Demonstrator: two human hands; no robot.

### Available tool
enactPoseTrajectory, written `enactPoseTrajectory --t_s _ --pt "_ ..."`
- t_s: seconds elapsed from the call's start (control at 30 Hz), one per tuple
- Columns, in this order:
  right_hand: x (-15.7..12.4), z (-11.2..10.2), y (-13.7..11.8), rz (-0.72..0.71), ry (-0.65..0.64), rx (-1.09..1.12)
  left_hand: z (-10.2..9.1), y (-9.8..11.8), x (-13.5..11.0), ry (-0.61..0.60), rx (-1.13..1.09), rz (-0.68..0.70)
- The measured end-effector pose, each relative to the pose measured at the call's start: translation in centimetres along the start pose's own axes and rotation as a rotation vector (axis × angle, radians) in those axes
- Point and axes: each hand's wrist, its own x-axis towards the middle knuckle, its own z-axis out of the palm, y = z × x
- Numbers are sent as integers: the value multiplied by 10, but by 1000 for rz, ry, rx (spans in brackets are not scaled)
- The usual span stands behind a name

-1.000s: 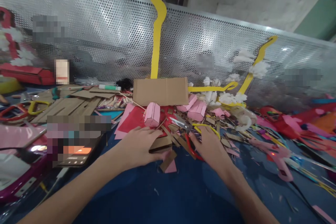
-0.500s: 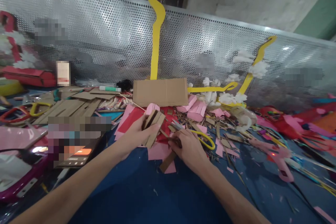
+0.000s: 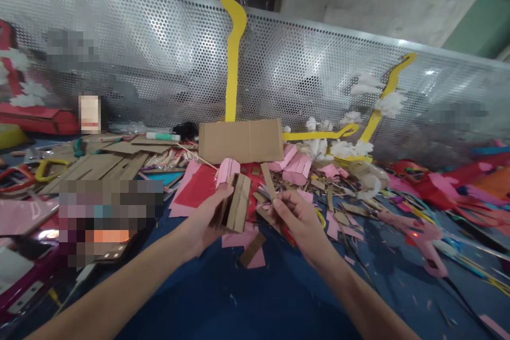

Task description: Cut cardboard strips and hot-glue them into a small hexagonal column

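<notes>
My left hand point(image 3: 205, 223) grips a small folded cardboard block point(image 3: 240, 204), thumb on its upper edge and fingers hidden behind. To its right, my right hand point(image 3: 297, 218) pinches a narrow cardboard strip point(image 3: 269, 179) that points up and away. Scissors lie beneath the right hand; their yellow handle point(image 3: 321, 219) and a bit of blade show around it. Below the hands are pink paper pieces point(image 3: 239, 239) and a loose brown cardboard scrap point(image 3: 252, 250). Red paper point(image 3: 198, 186) lies behind the left hand.
A cardboard box point(image 3: 241, 141) with a tall yellow hook-shaped piece point(image 3: 232, 58) stands at the back, before a perforated metal panel point(image 3: 159, 53). A pink glue gun point(image 3: 426, 239) lies right. Cardboard sheets point(image 3: 107, 167) are left, and scraps litter the blue table point(image 3: 235, 303).
The cardboard block in my left hand has turned more upright. My right hand has lifted and turned, and the strip in its fingers now points upward.
</notes>
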Motion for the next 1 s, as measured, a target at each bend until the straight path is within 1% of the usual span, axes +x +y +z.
enactPoseTrajectory --t_s 0.13,0.23,0.37,0.47,0.57,0.7,0.8,1.0 --pt "-7 6 -5 14 -20 185 5 -5 -5 -9 33 3" --pt "-9 7 -5 31 -15 235 6 -9 -6 -35 43 4" --pt "-10 8 -4 96 -30 329 3 -14 -2 -75 55 14" --pt "-10 9 -6 119 -40 414 -1 -15 1 -75 46 42" --pt "-12 11 -8 147 -18 499 -3 -13 2 -52 39 45" --pt "-13 12 -11 154 -11 534 -2 -8 -1 -16 79 82" --pt "-13 11 -11 140 -15 533 1 -7 -3 -27 95 101" --pt "-13 11 -10 159 -15 534 3 -7 -3 -20 129 114"
